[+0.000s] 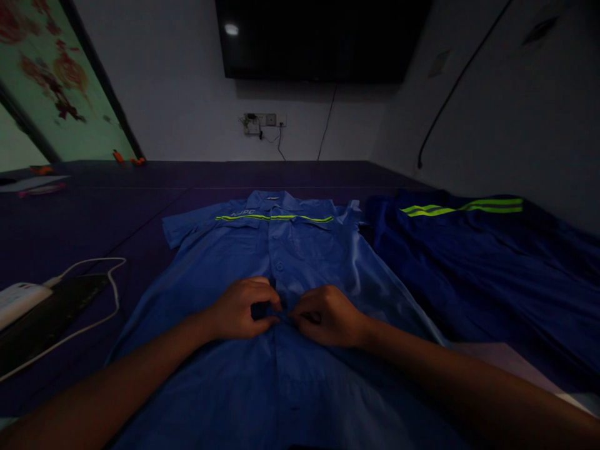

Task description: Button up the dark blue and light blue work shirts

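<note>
A blue short-sleeved work shirt (309,269) lies spread out flat, collar away from me, a yellow-green stripe across its chest. Over its front placket, my left hand (248,307) pinches the fabric edge between thumb and fingers. Close on the other side, my right hand (328,315) is also closed on the placket, its fingertips nearly meeting the left ones. A button (280,266) shows on the placket beyond my hands. Whether a button sits between my fingertips is too dark to make out.
A darker blue garment (445,262) with yellow-green stripes lies to the right. On the left are a white power strip (23,300), its white cable (115,294) and a black flat object (56,319). A wall-mounted screen (323,37) hangs ahead above wall sockets (265,120).
</note>
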